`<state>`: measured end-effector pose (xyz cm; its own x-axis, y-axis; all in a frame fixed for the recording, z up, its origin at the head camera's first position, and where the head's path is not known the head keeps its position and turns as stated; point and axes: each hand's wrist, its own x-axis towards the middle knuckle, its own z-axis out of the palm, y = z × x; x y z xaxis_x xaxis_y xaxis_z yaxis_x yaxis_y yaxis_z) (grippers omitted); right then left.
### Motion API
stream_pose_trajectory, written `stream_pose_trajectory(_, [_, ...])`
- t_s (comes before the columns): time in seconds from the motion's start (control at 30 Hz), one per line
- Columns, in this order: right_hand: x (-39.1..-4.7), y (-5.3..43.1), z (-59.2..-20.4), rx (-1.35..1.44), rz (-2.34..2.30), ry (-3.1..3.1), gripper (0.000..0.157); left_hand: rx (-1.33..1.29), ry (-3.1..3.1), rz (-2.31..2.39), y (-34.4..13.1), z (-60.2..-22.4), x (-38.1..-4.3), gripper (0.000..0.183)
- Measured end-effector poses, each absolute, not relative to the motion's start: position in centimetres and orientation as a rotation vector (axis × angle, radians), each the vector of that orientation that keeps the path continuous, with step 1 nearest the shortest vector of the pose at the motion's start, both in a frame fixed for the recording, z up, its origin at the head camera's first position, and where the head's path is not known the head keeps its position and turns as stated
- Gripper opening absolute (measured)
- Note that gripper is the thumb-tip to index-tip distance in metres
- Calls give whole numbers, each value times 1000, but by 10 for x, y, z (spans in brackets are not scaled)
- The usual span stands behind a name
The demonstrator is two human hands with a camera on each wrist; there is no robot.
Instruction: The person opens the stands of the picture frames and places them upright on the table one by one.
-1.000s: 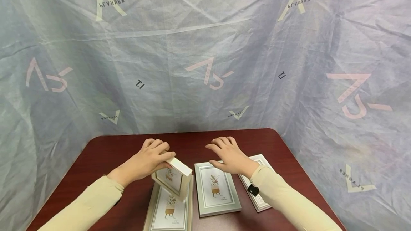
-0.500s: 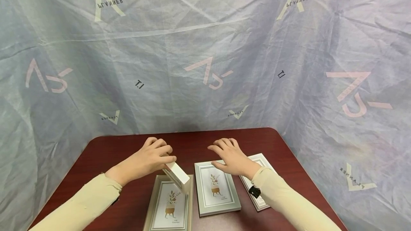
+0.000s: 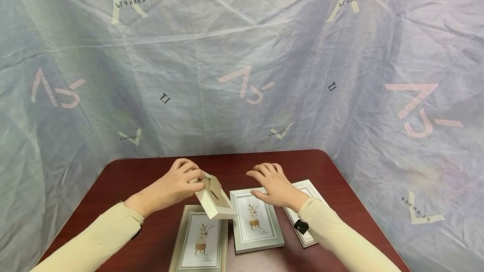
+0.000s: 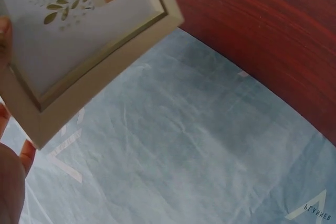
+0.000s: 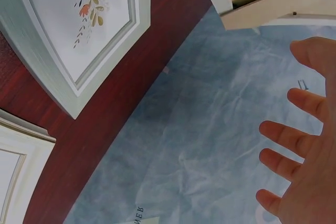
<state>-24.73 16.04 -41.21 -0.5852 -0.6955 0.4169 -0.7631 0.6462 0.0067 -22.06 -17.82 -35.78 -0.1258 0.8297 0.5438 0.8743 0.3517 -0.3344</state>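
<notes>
My left hand [image 3: 179, 186] grips a small cream picture frame [image 3: 212, 205] by one end, above the table. In the head view its back with a cardboard stand [image 3: 216, 186] faces up. The left wrist view shows its front [image 4: 94, 69], with a plant print under the border. My right hand [image 3: 274, 186] is raised beside it, fingers spread and holding nothing, over a pale green picture frame [image 3: 280, 240]. A beige picture frame [image 3: 181, 238] lies face up below the held one, partly overlapped by it. Under the right forearm lies a white picture frame [image 3: 308, 188], partly hidden.
The dark red table [image 3: 132, 179] has rounded far corners. Grey-blue cloth [image 3: 196, 95] printed with letters hangs behind it and along both sides. A black clip [image 3: 301, 226] sits at the right sleeve's cuff.
The small picture frame has turned in my left hand, from its front showing, through edge-on, to its back facing up in the head view. My right hand has barely moved.
</notes>
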Motion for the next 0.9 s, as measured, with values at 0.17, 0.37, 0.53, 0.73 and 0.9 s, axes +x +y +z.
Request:
stream_pose_trajectory(0.17, [-248, 163, -411, 1156, 257, -2487, 50, -1498, -1889, -125, -178, -359, -219, 10])
stream_pose_trajectory(0.37, [-252, 169, -411, 1213, 265, -2420, 48, -1481, -1706, -173, -174, -362, -220, 33])
stream_pose_trajectory(0.53, [-255, 175, -411, 1258, 270, -2350, 47, -1447, -1653, -168, -175, -367, -218, 32])
stream_pose_trajectory(0.73, [-258, 180, -410, 1267, 272, -2333, 48, -1435, -1625, -198, -176, -374, -216, 30])
stream_pose_trajectory(0.9, [-260, 178, -410, 1287, 270, -2318, 47, -1435, -1614, -227, -175, -376, -217, 29])
